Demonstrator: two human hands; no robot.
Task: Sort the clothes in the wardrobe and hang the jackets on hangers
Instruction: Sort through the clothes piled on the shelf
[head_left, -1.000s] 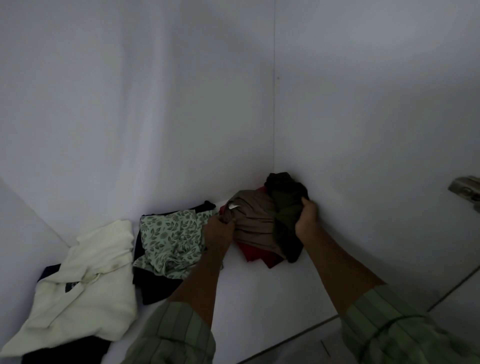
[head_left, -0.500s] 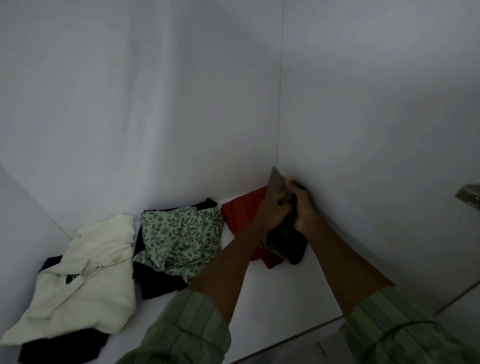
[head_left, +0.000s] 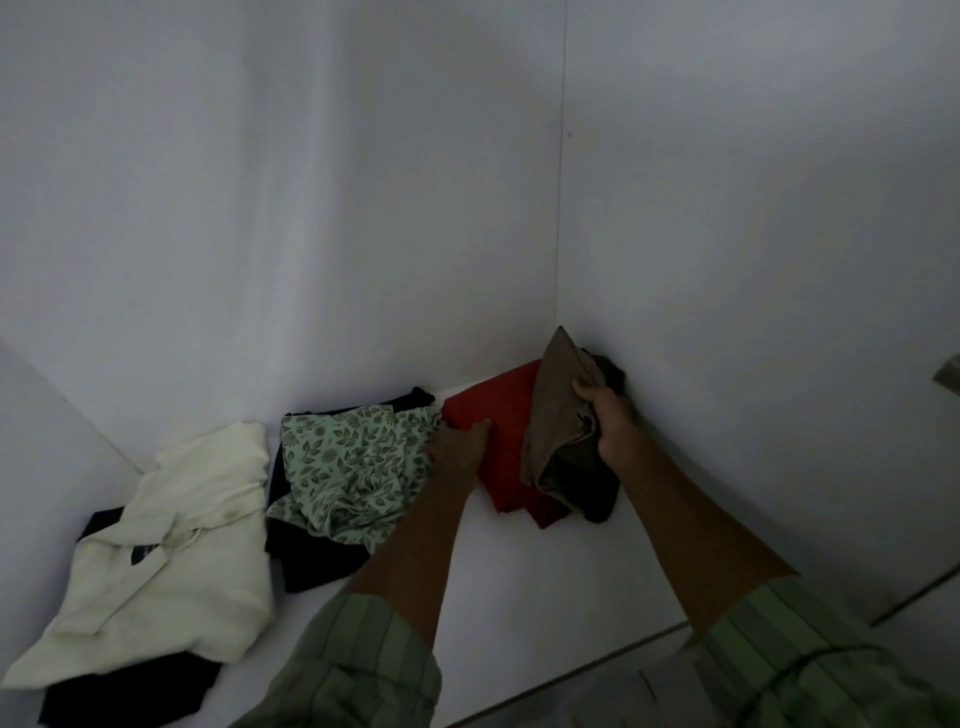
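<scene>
**Right hand grips brown garment in wardrobe corner, left hand flat on red one**

Dim white wardrobe shelf (head_left: 519, 587), lower half of frame. Right hand (head_left: 610, 418), right of centre, fingers curled and clamped on a bunched brown garment (head_left: 558, 415), lifted so one corner pokes up against the side wall. A dark garment (head_left: 597, 493) hangs in the same bundle below the hand, partly hidden; can't tell if the fingers hold it too. Left hand (head_left: 460, 441), centre frame, fingers straight and together, resting flat on the left part of a folded red garment (head_left: 506, 441), which lies on the shelf in the back right corner, under the brown one.

Left of the red garment: green floral-print garment (head_left: 353, 467), crumpled, lying on a dark folded garment (head_left: 311, 561); the left wrist overlaps its right edge. Lower left of frame: cream shirt (head_left: 171, 561), loosely folded, collar visible, on top of another black garment (head_left: 130, 691). A small dark neck label shows inside the cream collar; writing too small to read. No other brands or text legible.

Both forearms bare, green striped sleeves (head_left: 358, 670) at the bottom edge. Metal fitting (head_left: 948, 371) at the right edge, cut off.
</scene>
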